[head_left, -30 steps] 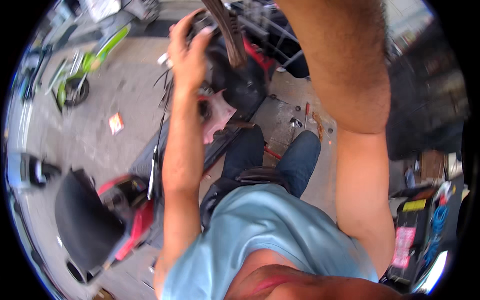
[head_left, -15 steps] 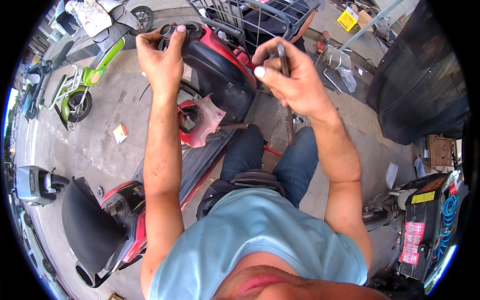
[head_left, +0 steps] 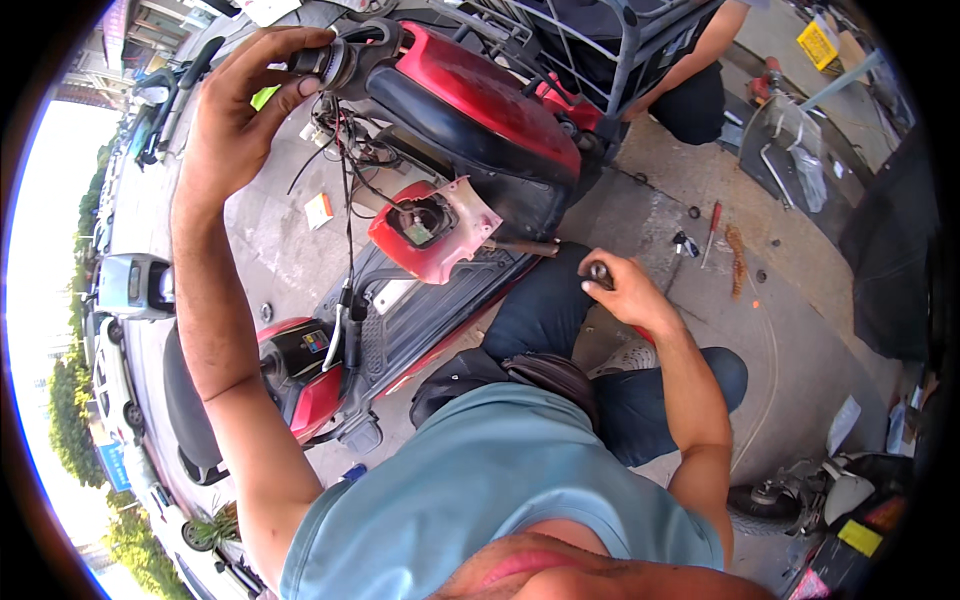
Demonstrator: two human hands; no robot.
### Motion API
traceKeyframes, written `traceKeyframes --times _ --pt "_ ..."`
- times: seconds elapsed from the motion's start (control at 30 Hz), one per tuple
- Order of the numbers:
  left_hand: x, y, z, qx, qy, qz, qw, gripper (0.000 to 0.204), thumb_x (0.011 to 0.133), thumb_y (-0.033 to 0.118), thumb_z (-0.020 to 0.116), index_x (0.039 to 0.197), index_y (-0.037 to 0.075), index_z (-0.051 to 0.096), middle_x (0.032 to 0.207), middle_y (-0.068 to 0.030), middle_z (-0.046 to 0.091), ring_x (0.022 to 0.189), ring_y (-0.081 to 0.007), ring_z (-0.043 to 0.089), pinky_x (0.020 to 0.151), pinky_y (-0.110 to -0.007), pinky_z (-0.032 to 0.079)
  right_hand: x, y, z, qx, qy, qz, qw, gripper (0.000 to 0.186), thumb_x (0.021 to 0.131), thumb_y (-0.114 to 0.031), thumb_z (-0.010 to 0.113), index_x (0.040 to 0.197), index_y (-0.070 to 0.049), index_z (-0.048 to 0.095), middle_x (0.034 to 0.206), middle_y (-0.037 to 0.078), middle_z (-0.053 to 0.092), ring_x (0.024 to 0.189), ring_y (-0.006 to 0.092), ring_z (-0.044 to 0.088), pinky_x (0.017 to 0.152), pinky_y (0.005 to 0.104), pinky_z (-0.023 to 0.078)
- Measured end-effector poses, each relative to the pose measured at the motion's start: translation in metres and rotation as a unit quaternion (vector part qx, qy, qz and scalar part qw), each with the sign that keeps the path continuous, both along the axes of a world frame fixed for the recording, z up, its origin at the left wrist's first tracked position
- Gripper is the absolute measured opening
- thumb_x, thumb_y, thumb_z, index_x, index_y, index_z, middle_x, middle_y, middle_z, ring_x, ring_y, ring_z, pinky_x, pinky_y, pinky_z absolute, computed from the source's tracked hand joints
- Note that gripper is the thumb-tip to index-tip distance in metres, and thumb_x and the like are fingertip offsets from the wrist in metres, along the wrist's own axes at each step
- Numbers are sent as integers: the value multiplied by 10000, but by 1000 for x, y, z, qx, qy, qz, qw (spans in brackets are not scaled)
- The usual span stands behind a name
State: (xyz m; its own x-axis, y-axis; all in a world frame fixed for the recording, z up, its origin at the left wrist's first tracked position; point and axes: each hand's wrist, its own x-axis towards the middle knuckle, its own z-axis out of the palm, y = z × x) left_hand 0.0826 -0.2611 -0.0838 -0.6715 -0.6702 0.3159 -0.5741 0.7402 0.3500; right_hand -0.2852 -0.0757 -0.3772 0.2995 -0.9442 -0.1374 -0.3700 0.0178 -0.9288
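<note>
This is an open-air scooter repair spot on a street-side pavement. A red scooter (head_left: 470, 120) stands partly stripped on the concrete ground (head_left: 800, 300), its panel (head_left: 435, 225) pulled loose and wires (head_left: 345, 170) hanging out. A screwdriver (head_left: 708, 232) and small loose parts (head_left: 684, 243) lie scattered on the concrete. Another scooter (head_left: 830, 495) stands at the lower right, more are parked up the left side, and cars (head_left: 135, 285) line the road beyond. A second person (head_left: 690, 85) crouches by a metal rack (head_left: 590, 40).

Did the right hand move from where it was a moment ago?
Yes. The right hand has come down from beside the wire basket on the red scooter to the person's knee, closed around a small dark tool.
</note>
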Motion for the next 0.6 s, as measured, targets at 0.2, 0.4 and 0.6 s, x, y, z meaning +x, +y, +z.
traceKeyframes --times 0.2,0.4,0.6 --pt "-30 12 4 -135 -128 115 976 280 1038 147 629 1271 -9 630 1118 -134 691 943 -223 670 819 -352 552 -7 4 -10 26 5 -47 999 201 911 -78 717 1091 -48 632 894 199 711 880 405 714 754 450 539" --pt "-46 -4 21 -133 -259 317 903 588 1095 529 462 997 -2 695 731 -170 664 699 -322 642 668 -424 484 -1 -2 -11 5 44 -6 999 204 913 -52 715 1102 -39 638 924 195 726 920 370 736 774 423 550" --pt "-26 13 39 -21 -220 88 971 485 968 108 719 1421 48 555 1310 -139 667 1148 -223 651 933 -336 525 -2 -4 -16 -7 26 -6 1000 201 910 -76 698 1098 -85 626 907 204 727 929 441 703 777 506 543"
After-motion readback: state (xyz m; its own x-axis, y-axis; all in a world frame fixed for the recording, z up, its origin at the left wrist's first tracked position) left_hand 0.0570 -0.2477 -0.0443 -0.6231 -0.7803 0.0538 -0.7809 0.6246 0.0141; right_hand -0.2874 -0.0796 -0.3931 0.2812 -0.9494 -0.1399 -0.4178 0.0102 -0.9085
